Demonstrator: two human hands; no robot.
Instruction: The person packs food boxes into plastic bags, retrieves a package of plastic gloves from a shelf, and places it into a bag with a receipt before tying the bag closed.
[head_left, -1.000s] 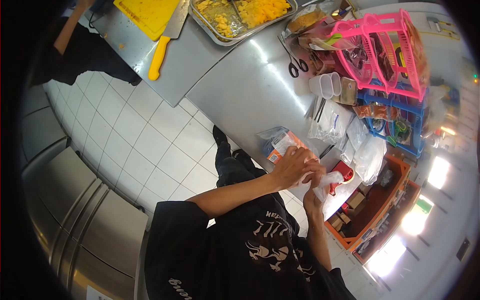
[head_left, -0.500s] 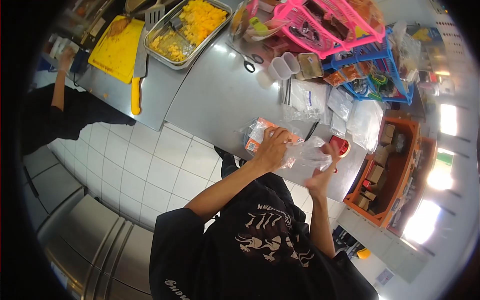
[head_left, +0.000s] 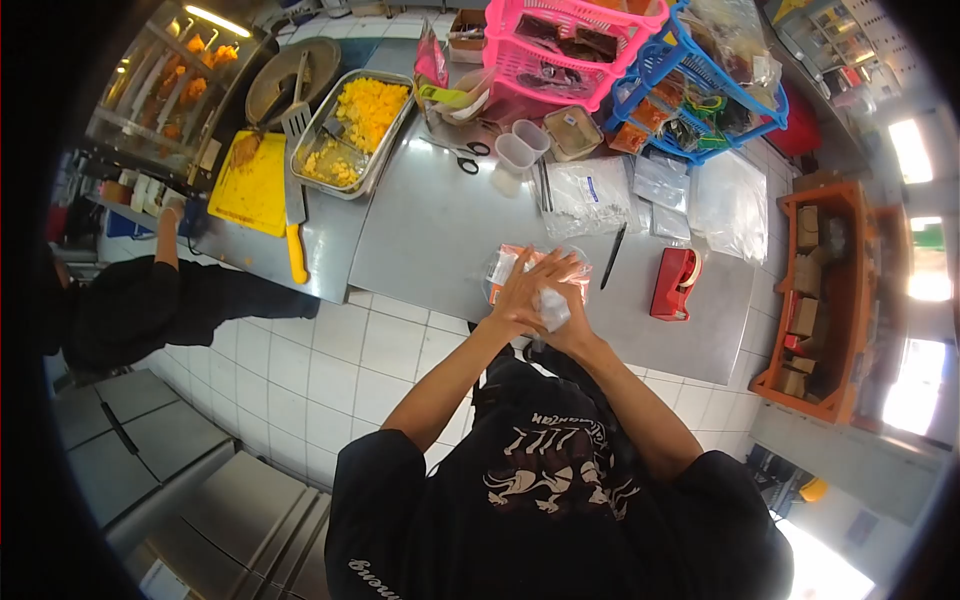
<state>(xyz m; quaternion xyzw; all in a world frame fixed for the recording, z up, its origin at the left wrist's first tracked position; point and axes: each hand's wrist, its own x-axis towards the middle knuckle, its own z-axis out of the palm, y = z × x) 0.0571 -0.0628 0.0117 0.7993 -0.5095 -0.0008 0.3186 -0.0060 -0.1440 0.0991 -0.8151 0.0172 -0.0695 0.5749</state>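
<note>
L hand (head_left: pixel 514 302) is lying spread open on the bagged pack (head_left: pixel 508 264) at the counter's (head_left: pixel 430 245) near edge, prob. steadying it; R hand (head_left: pixel 570 318) is overlapping, part-open by bunched plastic (head_left: pixel 551 309), can't tell if gripping; tape dispenser (head_left: pixel 674 284) is standing within reach, prob. for convenience

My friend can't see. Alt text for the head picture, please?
A person's left hand and right hand rest on a plastic-wrapped orange packet on a metal table. Nearby sit a red tape dispenser and a black pen.
</note>
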